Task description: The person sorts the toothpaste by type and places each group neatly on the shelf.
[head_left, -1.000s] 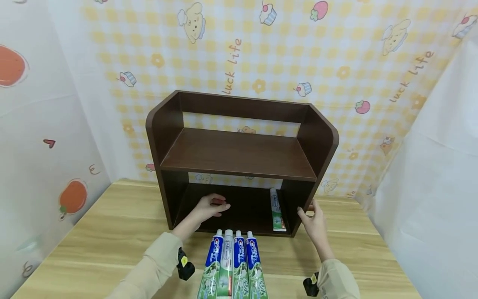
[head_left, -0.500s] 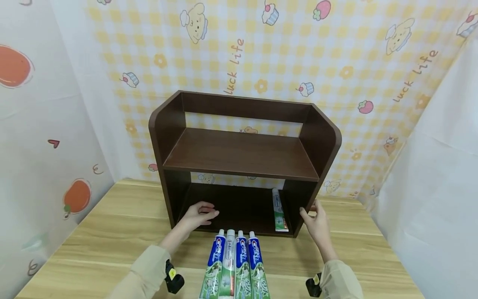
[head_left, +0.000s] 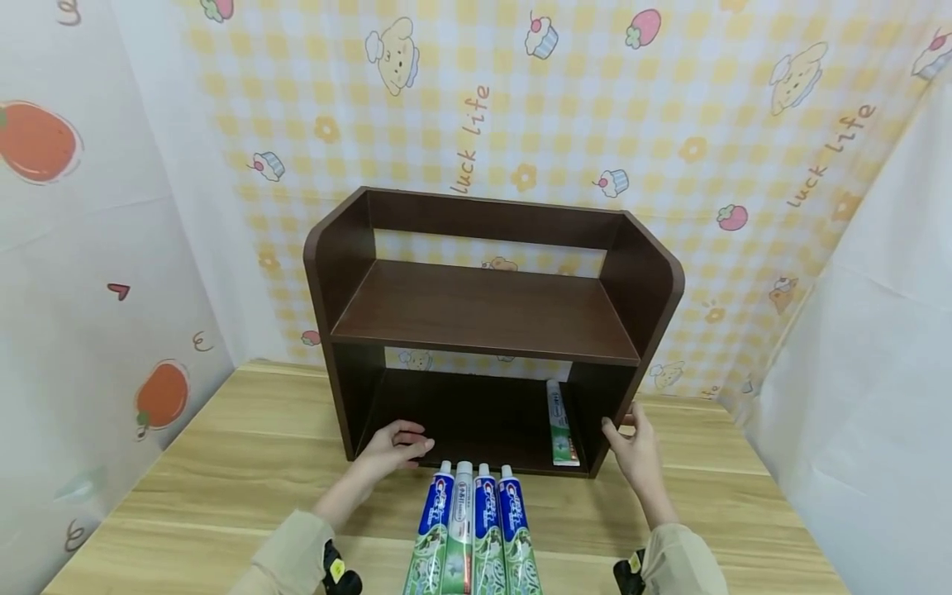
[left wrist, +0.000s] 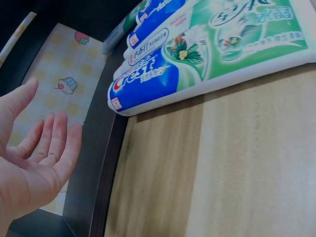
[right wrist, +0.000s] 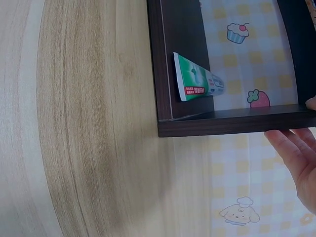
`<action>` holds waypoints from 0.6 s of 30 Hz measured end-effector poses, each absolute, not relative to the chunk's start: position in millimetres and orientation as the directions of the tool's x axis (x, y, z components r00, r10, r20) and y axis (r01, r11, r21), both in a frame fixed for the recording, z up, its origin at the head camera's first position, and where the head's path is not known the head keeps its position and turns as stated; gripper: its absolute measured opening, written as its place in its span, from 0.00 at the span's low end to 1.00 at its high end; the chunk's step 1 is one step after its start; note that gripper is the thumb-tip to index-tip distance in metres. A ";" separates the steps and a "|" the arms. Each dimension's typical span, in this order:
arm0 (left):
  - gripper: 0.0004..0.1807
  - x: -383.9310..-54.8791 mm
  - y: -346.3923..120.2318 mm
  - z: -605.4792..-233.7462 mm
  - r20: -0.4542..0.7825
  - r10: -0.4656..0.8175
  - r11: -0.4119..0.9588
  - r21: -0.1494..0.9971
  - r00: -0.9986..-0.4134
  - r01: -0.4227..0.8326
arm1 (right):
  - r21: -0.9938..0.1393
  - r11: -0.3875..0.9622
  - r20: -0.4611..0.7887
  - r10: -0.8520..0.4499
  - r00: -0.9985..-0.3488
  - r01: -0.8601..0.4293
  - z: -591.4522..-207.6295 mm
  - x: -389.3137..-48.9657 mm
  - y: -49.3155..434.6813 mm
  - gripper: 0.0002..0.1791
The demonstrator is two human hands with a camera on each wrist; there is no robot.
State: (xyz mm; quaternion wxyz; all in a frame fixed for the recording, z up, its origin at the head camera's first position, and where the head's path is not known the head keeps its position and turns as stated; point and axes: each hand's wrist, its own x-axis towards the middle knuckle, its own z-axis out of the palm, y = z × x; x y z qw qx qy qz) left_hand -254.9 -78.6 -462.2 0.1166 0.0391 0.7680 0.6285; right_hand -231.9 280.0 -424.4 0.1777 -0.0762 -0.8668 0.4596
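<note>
A dark brown two-tier desk shelf [head_left: 483,310] stands on the table. One green and white toothpaste tube [head_left: 561,434] lies in its lower compartment, close beside the right side panel. My right hand [head_left: 635,450] pinches that panel, thumb on the inner side and fingers outside, as the right wrist view shows of the hand [right wrist: 301,153]. With relaxed fingers and nothing in it, my left hand [head_left: 390,450] hovers at the lower compartment's front edge, left of a row of several toothpaste tubes [head_left: 487,529]. Their caps point toward the shelf, and most are blue and green [left wrist: 148,81].
The wooden table [head_left: 223,463] extends to both sides of the shelf. A yellow checked cloth [head_left: 521,99] with cartoon prints hangs behind, and white sheets [head_left: 840,372] close off the sides. The shelf's upper tier [head_left: 491,306] bears no objects.
My left hand has moved left and back toward the front edge, out of the lower compartment's middle. My right hand keeps its hold on the side panel. The head view has shifted slightly.
</note>
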 end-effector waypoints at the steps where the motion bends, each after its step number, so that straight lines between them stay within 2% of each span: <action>1: 0.31 -253.8 -78.9 -462.8 -0.130 0.216 0.208 0.974 -0.968 -0.084 | -0.823 0.567 0.239 0.296 -0.925 -0.032 -424.5 -232.2 280.3 0.10; 18: 0.31 -228.4 -80.6 -475.2 -0.180 0.305 0.231 0.967 -0.935 -0.110 | -0.791 0.611 0.262 0.302 -0.917 -0.025 -424.1 -231.8 279.9 0.09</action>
